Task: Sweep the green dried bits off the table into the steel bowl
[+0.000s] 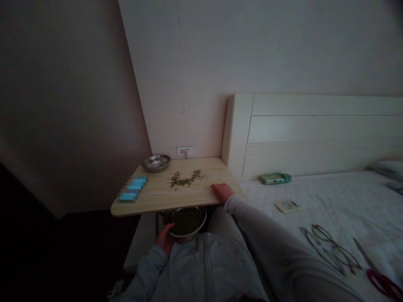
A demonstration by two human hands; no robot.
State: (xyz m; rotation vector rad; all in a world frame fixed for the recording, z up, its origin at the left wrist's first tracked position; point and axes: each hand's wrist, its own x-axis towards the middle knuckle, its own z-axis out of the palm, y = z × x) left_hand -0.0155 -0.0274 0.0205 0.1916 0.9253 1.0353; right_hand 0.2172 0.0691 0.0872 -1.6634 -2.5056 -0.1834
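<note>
My left hand (pixel 166 237) grips the rim of a metal bowl (pixel 204 221) below the table's front edge, thumb over the rim. Dark green grains (pixel 185 220) fill much of that bowl, which sits close against my body. On the light wooden table (pixel 154 198) lies a loose scatter of small greenish-brown grains (pixel 184 180). To their right, my right hand (pixel 223 192) rests near the tabletop's edge with its fingers closed. Something thin and pale seems to stick out from the fingertips, too small to name.
A second metal bowl (pixel 156 163) stands at the table's back left, behind a blurred blue-screened device (pixel 134 188). On the bed (pixel 261 201) lie a green case (pixel 275 179), a small pale packet (pixel 288 206), eyeglasses (pixel 340 247) and red-handled scissors (pixel 382 283). A wall socket (pixel 184 151) sits behind the table.
</note>
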